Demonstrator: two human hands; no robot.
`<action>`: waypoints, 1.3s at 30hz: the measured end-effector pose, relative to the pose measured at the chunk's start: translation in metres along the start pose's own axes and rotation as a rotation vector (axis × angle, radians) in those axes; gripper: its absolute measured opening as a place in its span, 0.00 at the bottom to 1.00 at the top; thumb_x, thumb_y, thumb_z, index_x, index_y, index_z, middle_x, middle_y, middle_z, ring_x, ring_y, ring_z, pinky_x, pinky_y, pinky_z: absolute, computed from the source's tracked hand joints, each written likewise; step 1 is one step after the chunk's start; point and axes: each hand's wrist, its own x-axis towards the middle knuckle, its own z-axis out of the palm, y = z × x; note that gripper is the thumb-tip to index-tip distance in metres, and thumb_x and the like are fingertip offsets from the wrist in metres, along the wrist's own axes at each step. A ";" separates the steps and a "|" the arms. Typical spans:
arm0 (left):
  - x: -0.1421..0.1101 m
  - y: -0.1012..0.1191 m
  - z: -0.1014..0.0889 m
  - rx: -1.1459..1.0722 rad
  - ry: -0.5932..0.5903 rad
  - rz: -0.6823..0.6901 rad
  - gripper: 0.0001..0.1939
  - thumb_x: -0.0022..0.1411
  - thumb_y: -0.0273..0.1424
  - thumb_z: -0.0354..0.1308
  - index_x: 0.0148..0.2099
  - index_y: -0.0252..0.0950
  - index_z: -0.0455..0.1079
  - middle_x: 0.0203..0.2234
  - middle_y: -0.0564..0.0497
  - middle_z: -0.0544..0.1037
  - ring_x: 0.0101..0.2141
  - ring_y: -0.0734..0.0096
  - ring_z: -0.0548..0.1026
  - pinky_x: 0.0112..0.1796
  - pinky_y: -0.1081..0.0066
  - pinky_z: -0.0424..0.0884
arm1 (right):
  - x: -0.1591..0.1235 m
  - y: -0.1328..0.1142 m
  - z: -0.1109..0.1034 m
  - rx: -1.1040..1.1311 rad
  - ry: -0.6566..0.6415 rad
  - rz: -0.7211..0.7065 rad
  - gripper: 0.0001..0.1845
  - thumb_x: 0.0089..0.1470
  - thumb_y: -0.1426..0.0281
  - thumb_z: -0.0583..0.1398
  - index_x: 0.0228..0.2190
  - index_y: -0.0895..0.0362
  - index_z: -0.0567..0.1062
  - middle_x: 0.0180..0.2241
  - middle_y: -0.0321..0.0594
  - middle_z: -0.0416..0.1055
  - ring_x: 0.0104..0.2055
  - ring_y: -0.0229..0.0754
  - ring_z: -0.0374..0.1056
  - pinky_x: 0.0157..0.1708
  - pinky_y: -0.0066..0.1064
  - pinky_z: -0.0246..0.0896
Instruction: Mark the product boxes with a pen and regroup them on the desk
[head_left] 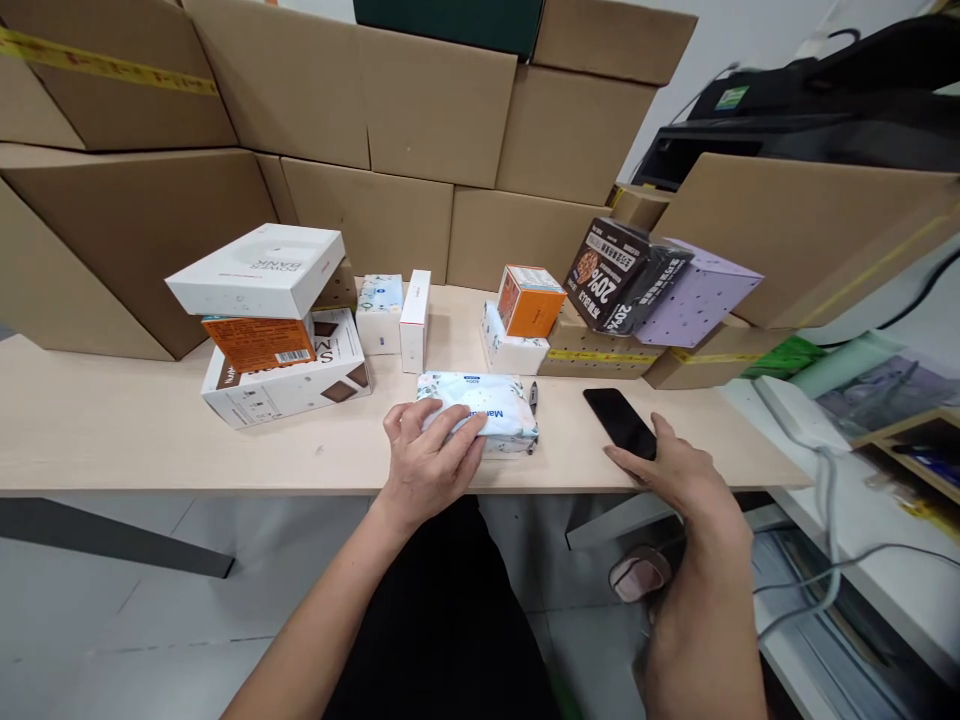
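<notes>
My left hand (431, 455) lies on the near left part of a soft tissue pack (499, 405), its fingers spread over the top; its thumb is hard to make out. The pack is white and pale blue with blue lettering. Over to the right, my right hand (686, 475) has its thumb and fingers at both sides of the near end of a black smartphone (619, 418). The phone lies at a slant on the table, its far end uncovered. Between pack and phone is a small dark object (533, 398), close against the pack's right side.
Stacked boxes, with a white power bank box (259, 265) on top, stand left on the table (135, 440). An orange box (534, 305), a brown box (606, 275) and a lilac box (697, 295) rest on other boxes to the right. Cardboard walls (367, 225) rise behind.
</notes>
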 end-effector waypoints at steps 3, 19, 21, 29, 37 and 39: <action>-0.002 0.000 0.001 -0.005 0.005 -0.005 0.17 0.57 0.29 0.64 0.50 0.41 0.75 0.41 0.48 0.82 0.46 0.52 0.70 0.48 0.54 0.58 | -0.003 -0.003 -0.002 -0.005 0.019 -0.077 0.46 0.55 0.49 0.57 0.66 0.65 0.57 0.50 0.60 0.74 0.53 0.63 0.70 0.45 0.44 0.65; -0.032 0.030 -0.014 -0.282 0.314 -0.033 0.22 0.49 0.22 0.61 0.48 0.42 0.73 0.36 0.46 0.75 0.40 0.60 0.70 0.40 0.60 0.69 | -0.102 -0.022 0.035 0.819 0.451 -0.124 0.50 0.46 0.50 0.66 0.65 0.54 0.59 0.53 0.48 0.73 0.55 0.53 0.71 0.55 0.45 0.64; -0.049 0.059 -0.017 -0.515 0.235 -0.197 0.21 0.54 0.23 0.59 0.50 0.41 0.71 0.36 0.48 0.75 0.39 0.61 0.71 0.42 0.59 0.70 | -0.124 -0.041 0.045 1.008 0.509 -0.145 0.49 0.46 0.54 0.68 0.65 0.54 0.58 0.55 0.50 0.71 0.57 0.50 0.68 0.58 0.44 0.63; -0.043 0.117 -0.026 -1.338 -0.160 -1.057 0.28 0.63 0.41 0.60 0.62 0.39 0.61 0.53 0.42 0.73 0.55 0.55 0.71 0.57 0.56 0.65 | -0.162 -0.101 0.080 1.061 0.679 -0.412 0.47 0.51 0.62 0.68 0.66 0.57 0.54 0.59 0.57 0.66 0.61 0.55 0.64 0.58 0.53 0.64; -0.016 0.106 -0.033 -1.025 -0.131 -1.189 0.13 0.57 0.30 0.64 0.44 0.39 0.67 0.36 0.51 0.76 0.38 0.67 0.75 0.41 0.69 0.70 | -0.159 -0.124 0.079 0.857 0.884 -0.574 0.47 0.53 0.61 0.67 0.66 0.55 0.52 0.57 0.57 0.67 0.59 0.57 0.66 0.52 0.55 0.68; -0.016 0.106 -0.030 -0.991 -0.114 -1.215 0.12 0.56 0.30 0.63 0.42 0.39 0.66 0.35 0.52 0.75 0.37 0.68 0.74 0.39 0.71 0.70 | -0.160 -0.126 0.077 0.798 0.908 -0.573 0.46 0.54 0.60 0.66 0.66 0.56 0.52 0.56 0.58 0.67 0.58 0.58 0.67 0.51 0.56 0.69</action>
